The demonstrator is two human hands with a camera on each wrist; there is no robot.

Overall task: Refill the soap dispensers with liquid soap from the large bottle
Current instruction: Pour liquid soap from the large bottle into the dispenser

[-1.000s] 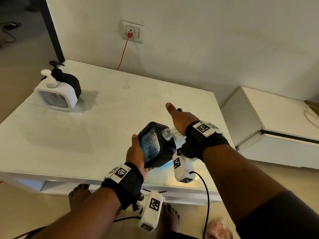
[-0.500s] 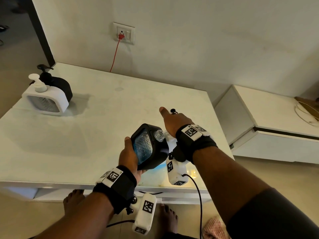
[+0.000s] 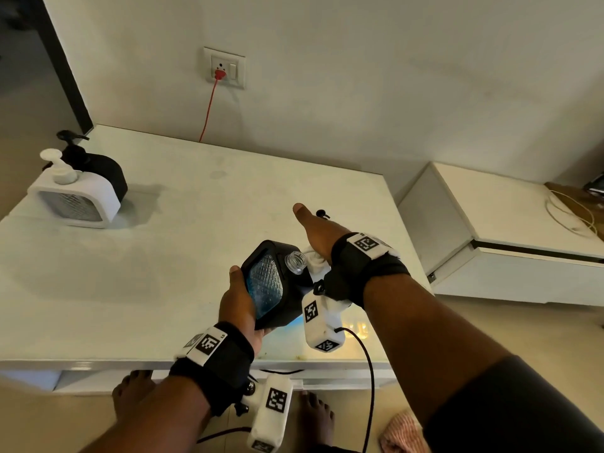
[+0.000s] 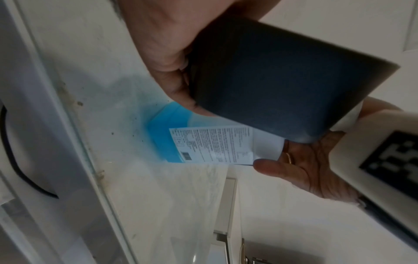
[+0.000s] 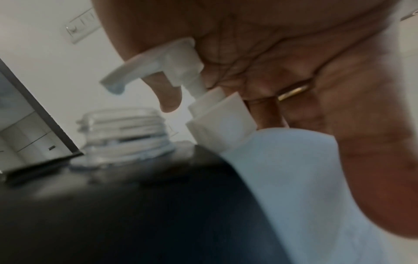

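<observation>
- White glossy table (image 3: 157, 289) against plain wall, red cord in wall socket (image 3: 224, 68) behind.
- Left hand (image 3: 240, 302) wrapped round square black dispenser with textured clear window (image 3: 273, 284); held tilted above near table edge, pump off, clear threaded neck (image 3: 295, 260) bare and open.
- Blue liquid visible through window; fill level cannot tell.
- Right hand (image 3: 318, 233) closed on large pale bottle with white pump top (image 5: 282, 169), thumb stuck out; bottle just beside dispenser, pump head (image 5: 158, 62) apparently on, so no pour underway.
- Blue soap in large bottle, printed label (image 4: 212, 144) visible from left wrist view.
- Square white dispenser (image 3: 76, 194) and second black dispenser (image 3: 98, 168) at far left table corner, pumps on; filled or not, cannot tell.
- Judged mid-task: one dispenser opened, pour apparently pending, recapping left.
</observation>
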